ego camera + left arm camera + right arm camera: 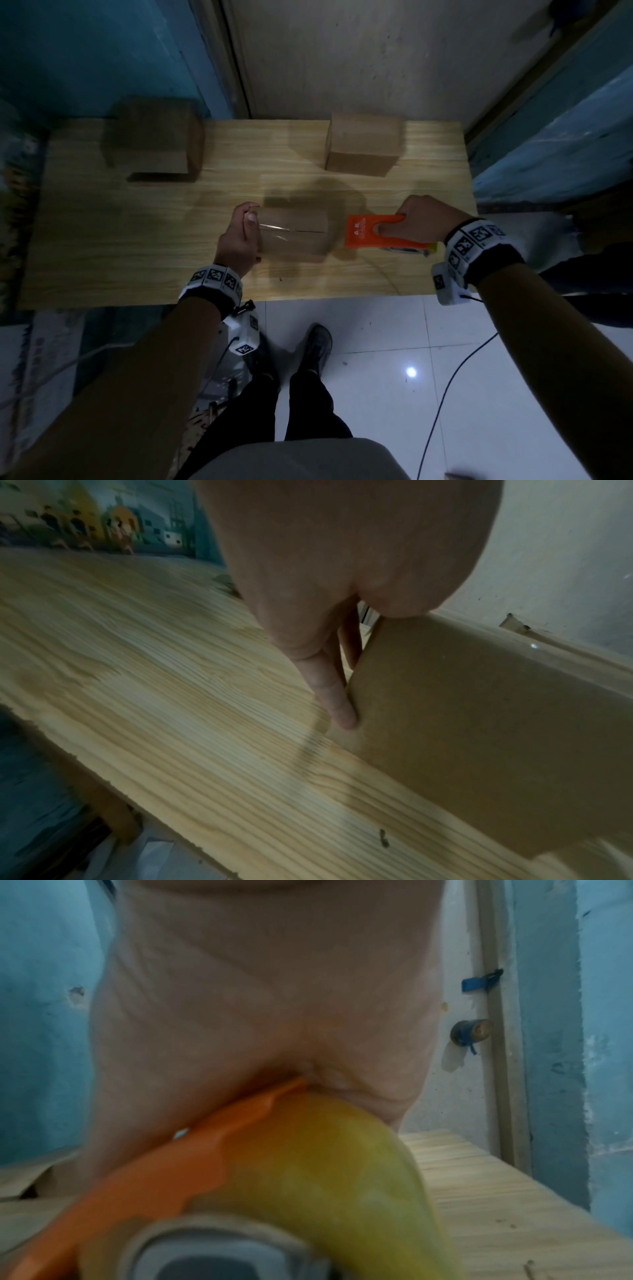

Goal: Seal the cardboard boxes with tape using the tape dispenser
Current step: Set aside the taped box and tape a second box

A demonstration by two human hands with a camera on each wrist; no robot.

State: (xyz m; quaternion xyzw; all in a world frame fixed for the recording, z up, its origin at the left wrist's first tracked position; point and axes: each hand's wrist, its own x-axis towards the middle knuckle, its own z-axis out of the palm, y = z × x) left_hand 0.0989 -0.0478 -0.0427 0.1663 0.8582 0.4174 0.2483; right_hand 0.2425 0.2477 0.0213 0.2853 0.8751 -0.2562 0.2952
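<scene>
A wooden bench point(137, 233) carries 3 cardboard boxes. The near box point(293, 234) sits in the middle, toward the front edge, with its flaps closed and the seam running left to right across the top. A strip of clear tape point(274, 229) glints along the left part of that seam and over the left edge.

The left hand point(238, 236) grips the left end of the near box, thumb lying on top over the tape and fingers point(337, 696) pressed flat down the box's left side, as the left wrist view shows; the fingertip reaches close to the bench surface.

The right hand point(416, 222) clasps the orange tape dispenser point(373, 231), thumb flat on its upper face and fingers curled over the far edge. The dispenser is just beside the right end of the near box, its front edge close to that end; I cannot tell whether they touch. In the right wrist view the yellowish tape roll point(329, 1177) sits inside the orange frame below the palm, blurred.

The back right box point(363, 145) stands closed near the far edge of the bench, well apart from the hands. The back left box point(154, 137) stands in shadow at the far left, with 1 flap lying open toward the front.

Below the bench edge are white floor tiles point(479, 394), a black cable point(445, 394) and the person's dark shoe point(317, 346).
</scene>
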